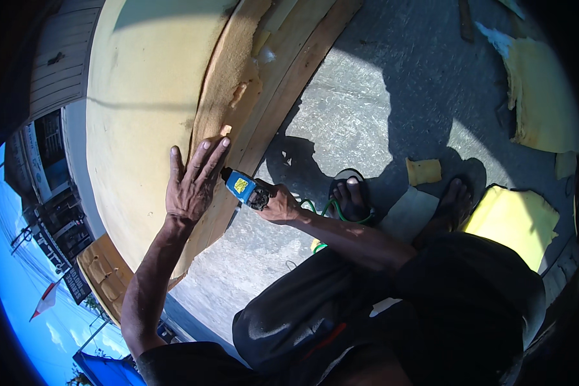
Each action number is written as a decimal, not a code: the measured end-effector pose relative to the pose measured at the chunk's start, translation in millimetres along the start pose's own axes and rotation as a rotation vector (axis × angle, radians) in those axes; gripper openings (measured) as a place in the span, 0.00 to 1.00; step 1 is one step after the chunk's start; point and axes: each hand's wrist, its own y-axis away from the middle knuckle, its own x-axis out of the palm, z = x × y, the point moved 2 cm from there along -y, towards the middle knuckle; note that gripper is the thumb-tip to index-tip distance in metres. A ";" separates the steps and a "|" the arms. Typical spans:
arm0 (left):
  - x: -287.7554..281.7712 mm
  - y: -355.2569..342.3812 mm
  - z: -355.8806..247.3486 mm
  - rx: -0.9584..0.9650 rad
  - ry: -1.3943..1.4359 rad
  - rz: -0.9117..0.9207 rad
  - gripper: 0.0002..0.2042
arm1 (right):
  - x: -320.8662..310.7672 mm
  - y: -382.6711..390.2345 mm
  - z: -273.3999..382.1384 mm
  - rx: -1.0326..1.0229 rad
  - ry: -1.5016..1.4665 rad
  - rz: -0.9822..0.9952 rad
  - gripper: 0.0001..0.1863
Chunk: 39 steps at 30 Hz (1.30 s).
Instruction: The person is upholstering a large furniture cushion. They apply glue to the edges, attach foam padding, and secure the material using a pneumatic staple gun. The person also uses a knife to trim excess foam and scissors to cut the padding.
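Two bent legs in dark trousers [289,309] are seen nearest, with one sandalled foot [352,198] planted beyond them and a green hose [333,207] looped beside it. A blue tool [241,185] with a black end and a yellow label is gripped in the right hand [280,204], whose fingers are wrapped about its handle; its nose is aimed at the edge of a large, pale yellow padded panel [141,128], just beside the left fingertips, though whether contact is made cannot be told. The left hand [192,188] is laid flat with fingers spread, nothing being pinched, across that edge and a ragged brown strip [231,71]. Alongside the strip, a wooden rail [296,71] is shown. On the grey floor [347,90], a small tan scrap [424,172], a bright yellow sheet [511,222] and, farther off, a torn yellowish piece [547,96] are scattered. Farthest away, a red-and-white flag [47,299] is set against blue sky [19,341].
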 end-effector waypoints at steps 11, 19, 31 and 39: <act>0.0 4.6 -6.4 -0.034 0.129 -0.056 0.29 | -29.2 -19.3 9.9 0.490 -0.748 0.116 0.28; -41.1 7.6 25.1 -0.044 0.613 -0.269 0.34 | -93.1 -48.9 -9.9 0.586 -0.411 0.477 0.23; -33.8 -49.3 80.5 -0.469 0.630 -0.307 0.31 | -399.4 -20.1 -152.9 1.016 0.333 0.993 0.44; -61.4 -160.2 109.1 -0.288 0.662 -0.543 0.33 | -356.1 50.1 -213.0 1.156 0.436 0.463 0.47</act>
